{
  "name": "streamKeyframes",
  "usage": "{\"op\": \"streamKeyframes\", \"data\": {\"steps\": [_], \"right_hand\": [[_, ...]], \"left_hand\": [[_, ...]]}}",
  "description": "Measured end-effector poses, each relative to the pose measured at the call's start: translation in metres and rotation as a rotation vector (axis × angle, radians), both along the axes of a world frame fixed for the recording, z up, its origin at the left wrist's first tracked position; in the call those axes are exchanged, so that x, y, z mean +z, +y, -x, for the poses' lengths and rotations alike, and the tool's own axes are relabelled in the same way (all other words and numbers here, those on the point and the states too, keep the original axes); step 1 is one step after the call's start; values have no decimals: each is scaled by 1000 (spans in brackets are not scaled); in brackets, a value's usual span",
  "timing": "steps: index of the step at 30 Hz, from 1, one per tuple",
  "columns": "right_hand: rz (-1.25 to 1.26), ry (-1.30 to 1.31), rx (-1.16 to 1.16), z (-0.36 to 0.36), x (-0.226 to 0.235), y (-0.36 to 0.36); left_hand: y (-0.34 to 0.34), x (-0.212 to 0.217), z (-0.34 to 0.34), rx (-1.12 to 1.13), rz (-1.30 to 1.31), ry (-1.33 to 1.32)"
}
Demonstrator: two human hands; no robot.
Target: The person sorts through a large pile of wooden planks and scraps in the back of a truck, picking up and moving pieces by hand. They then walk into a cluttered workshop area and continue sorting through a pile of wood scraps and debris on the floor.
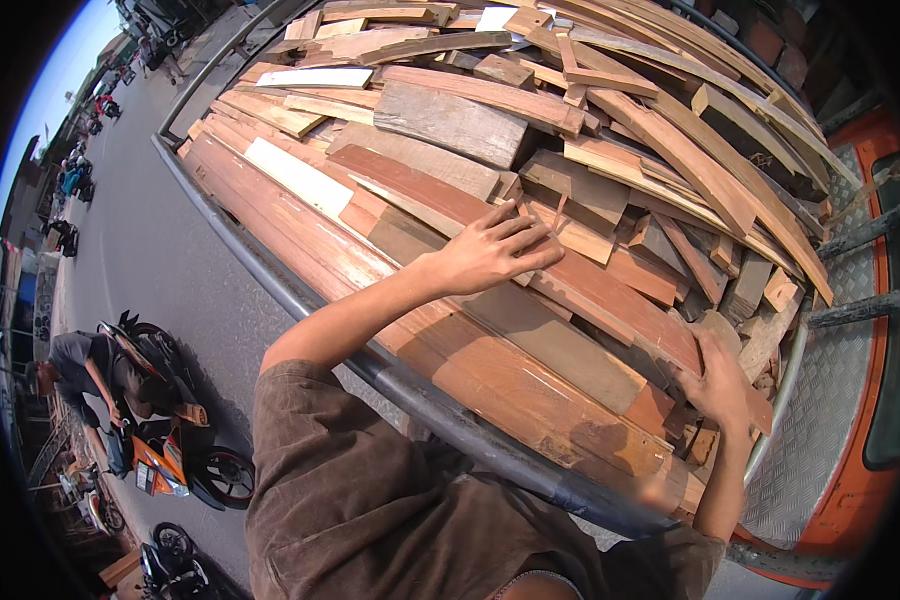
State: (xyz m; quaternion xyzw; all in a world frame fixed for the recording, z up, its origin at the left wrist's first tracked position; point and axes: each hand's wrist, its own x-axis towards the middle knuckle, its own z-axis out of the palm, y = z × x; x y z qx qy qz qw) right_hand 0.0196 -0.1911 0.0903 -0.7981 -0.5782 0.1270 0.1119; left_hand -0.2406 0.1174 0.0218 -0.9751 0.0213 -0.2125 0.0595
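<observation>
A heap of sawn wooden planks and offcuts fills a truck bed in front of me. My left hand (505,248) lies over a long reddish-brown plank (610,295), its fingers stretched out and slightly bent. Farther right, my right hand (715,385) grips the near right end of that plank, thumb on one side and fingers on the other; part of its grip is hidden. A greyish-brown board (545,335) and wide light-brown boards (500,375) lie along the near side. Beyond the left hand sits a thick grey weathered block (450,122).
A dark metal rail (270,285) borders the load between it and my body. At right stand an orange truck cab (850,480) and a metal tread plate (805,450). A person on an orange motorcycle (160,460) is on the road (160,240) at left, with other motorcycles beyond.
</observation>
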Motion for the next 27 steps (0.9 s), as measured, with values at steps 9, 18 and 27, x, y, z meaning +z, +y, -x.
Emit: {"op": "streamKeyframes", "data": {"steps": [9, 18, 27], "right_hand": [[-23, 136, 12, 117, -40, 123], [77, 216, -23, 241, -35, 286], [78, 22, 28, 298, -57, 367]], "left_hand": [[97, 24, 125, 204, 333, 394], [253, 29, 236, 354, 266, 322], [340, -10, 300, 416, 512, 547]]}}
